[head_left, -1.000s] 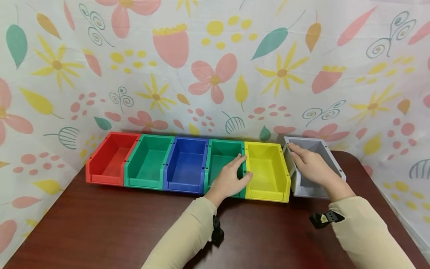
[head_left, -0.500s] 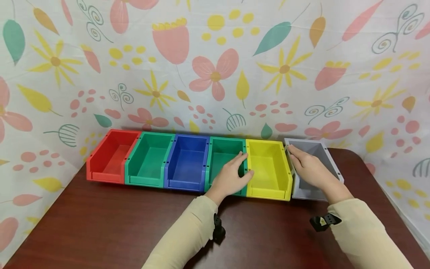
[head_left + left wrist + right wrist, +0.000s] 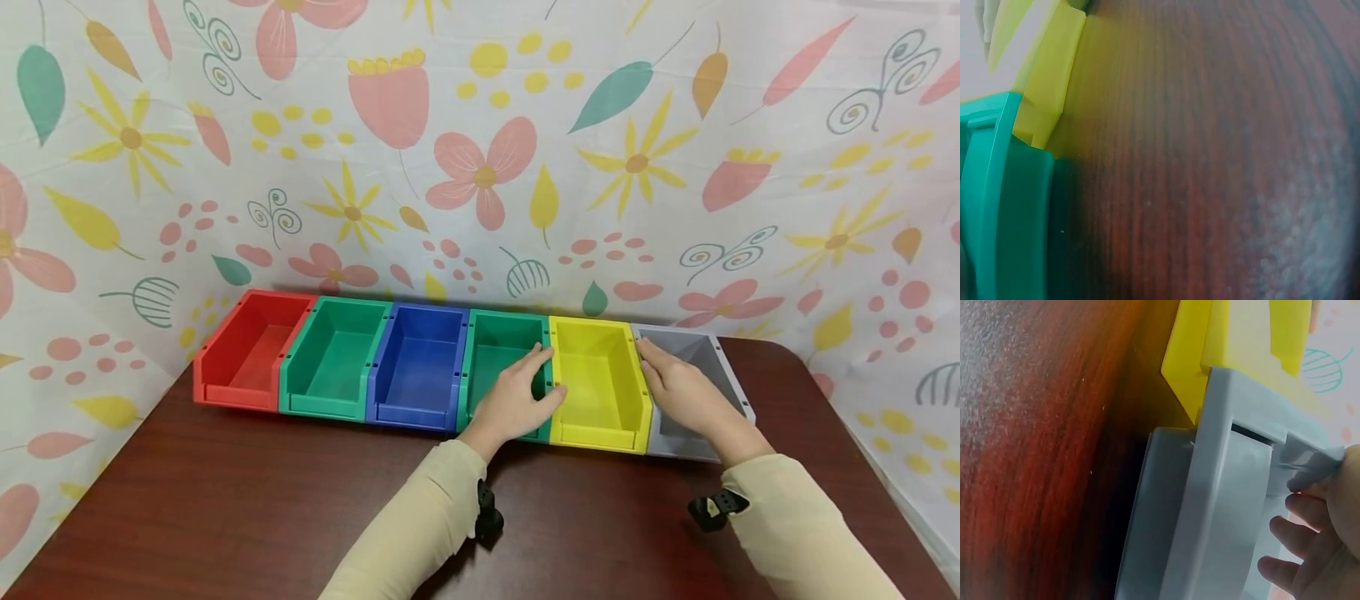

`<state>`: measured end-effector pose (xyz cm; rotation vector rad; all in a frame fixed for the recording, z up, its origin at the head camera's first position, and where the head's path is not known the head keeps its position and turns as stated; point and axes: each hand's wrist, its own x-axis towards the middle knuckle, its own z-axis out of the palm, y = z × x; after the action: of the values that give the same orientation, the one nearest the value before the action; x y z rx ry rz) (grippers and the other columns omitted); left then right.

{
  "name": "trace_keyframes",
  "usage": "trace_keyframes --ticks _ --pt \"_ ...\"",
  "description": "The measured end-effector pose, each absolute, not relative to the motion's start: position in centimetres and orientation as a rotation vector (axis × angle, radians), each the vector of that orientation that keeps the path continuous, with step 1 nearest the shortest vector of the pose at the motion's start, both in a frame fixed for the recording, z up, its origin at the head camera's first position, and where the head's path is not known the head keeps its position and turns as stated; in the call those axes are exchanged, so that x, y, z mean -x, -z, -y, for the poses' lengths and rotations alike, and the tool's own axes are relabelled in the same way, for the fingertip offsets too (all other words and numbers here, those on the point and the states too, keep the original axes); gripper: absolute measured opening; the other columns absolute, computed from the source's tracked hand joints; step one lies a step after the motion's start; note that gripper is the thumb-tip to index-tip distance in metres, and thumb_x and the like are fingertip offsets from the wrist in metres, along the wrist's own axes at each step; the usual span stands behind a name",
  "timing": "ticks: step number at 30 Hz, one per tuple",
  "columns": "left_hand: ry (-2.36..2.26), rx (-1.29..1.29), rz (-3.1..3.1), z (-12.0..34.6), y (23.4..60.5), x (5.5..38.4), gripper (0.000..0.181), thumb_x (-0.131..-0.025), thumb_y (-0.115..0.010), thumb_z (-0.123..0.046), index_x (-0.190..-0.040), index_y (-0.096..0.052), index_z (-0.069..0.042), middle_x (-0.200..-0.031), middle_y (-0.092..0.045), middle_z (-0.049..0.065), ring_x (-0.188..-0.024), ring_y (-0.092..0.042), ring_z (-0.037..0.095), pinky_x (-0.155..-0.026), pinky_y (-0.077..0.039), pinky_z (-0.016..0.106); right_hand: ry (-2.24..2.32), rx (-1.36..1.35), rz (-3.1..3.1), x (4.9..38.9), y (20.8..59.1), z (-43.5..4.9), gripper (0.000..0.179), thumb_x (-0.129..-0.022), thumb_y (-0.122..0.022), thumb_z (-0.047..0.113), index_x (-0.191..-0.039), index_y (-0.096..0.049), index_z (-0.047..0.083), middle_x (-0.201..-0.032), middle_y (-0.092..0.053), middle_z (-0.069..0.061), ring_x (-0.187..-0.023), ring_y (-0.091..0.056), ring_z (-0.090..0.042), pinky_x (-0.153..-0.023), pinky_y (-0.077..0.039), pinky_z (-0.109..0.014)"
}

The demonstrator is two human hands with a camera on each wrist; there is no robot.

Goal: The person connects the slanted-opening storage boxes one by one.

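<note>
In the head view my right hand [image 3: 686, 396] is at the left wall of a grey storage bin [image 3: 708, 346], holding it by that wall. The right wrist view shows its fingers [image 3: 1288, 537] curled inside the grey bin, beside the wall. The grey bin stands against a yellow bin [image 3: 592, 379] on its left. My left hand [image 3: 513, 400] rests over the second green bin [image 3: 498, 329], fingertips at the rim it shares with the yellow bin, fingers loosely extended and the thumb reaching over the yellow bin's edge.
A blue bin [image 3: 420, 358], another green bin [image 3: 337, 358] and a red bin [image 3: 255, 354] continue the row to the left. The bins stand on a dark reddish wooden table [image 3: 300, 508]. Behind them hangs a flower-patterned cloth [image 3: 480, 92].
My right hand has moved the grey bin left and slightly nearer, closing the gap to the yellow bin. The left hand has stayed in place.
</note>
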<state>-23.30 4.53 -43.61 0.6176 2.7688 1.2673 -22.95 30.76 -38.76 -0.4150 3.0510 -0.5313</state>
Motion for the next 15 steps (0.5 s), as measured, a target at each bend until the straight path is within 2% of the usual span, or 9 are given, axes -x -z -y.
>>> trace_keyframes --ticks 6,15 --pt "-1.284 -0.615 -2.751 -4.53 43.63 23.44 0.064 -0.092 -0.048 -0.053 -0.149 -0.028 -0.033 -0.157 -0.024 -0.006 -0.141 -0.032 0.021 -0.104 -0.040 0.049 0.487 0.374 -3.065 22.99 39.02 -30.57 0.053 -0.103 -0.033 0.027 -0.148 -0.025 -0.001 -0.150 -0.028 -0.026 -0.134 -0.031 -0.047 -0.104 -0.030 -0.061" --pt "-1.279 -0.607 -2.736 -5.04 44.05 24.02 0.065 -0.093 -0.047 -0.053 -0.150 -0.025 -0.033 -0.158 -0.021 -0.006 -0.141 -0.031 0.022 -0.107 -0.036 0.048 0.309 0.219 -3.028 23.68 38.97 -30.50 0.058 -0.102 -0.028 0.040 -0.151 -0.022 0.010 -0.151 -0.027 -0.026 -0.136 -0.026 -0.048 -0.105 -0.025 -0.064"
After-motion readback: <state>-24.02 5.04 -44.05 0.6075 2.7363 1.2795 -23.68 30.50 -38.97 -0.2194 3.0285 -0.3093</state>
